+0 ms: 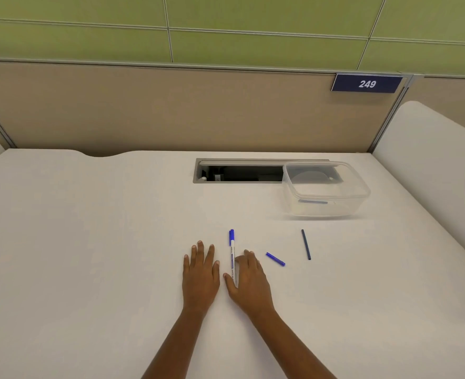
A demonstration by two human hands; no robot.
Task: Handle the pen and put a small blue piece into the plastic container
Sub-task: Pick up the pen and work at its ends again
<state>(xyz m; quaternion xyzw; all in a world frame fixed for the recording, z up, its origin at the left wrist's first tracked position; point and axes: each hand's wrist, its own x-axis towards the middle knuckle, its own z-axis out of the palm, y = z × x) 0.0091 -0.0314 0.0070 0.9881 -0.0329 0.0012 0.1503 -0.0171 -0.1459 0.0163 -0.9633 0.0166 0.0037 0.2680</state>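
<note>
From the head view, the pen (232,255) lies on the white surface (89,242), a white barrel with a blue cap pointing away; its printed label is too small to read. The left hand (200,277) rests flat just left of the pen, fingers spread, gripping nothing. The right hand (249,283) lies against the pen's right side, fingers loose, not closed around it. Right of the pen lie a small blue piece (275,259) and a dark thin rod (306,244). Beyond them sits the clear plastic container (326,188). A wall sign (367,83) reads "249".
</note>
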